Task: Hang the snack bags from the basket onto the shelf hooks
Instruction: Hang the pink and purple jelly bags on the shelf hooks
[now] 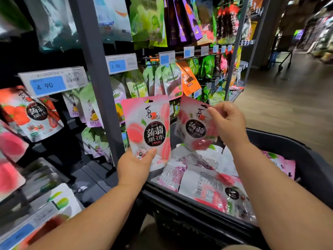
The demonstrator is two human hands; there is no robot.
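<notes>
Left hand (134, 164) has the upright pink peach bag (148, 130) by its bottom edge, thumb pressed across the front near the lower corner, the other fingers hidden behind it. Right hand (228, 123) pinches the top of a second peach bag (194, 129) between thumb and curled fingers — that one hangs tilted and a bit blurred, just beside the first, their edges close but I can't tell if they touch.

Both bags sit above the near-left corner of the dark basket (281, 141), which is loaded with more pink-and-white bags (207, 183) lying flat, some face down. The grey shelf upright (97, 83) stands right behind the left-hand bag, with hanging packs on either side of it. Price tags (52, 83) stick out on the hooks at the left, a 4.90 one and a 3.90 one further in. Open floor (288, 105) runs off to the right past the basket.

The held bag is glossy, pink fading to white — peach pictures, a black round label, a hang hole at the top.
</notes>
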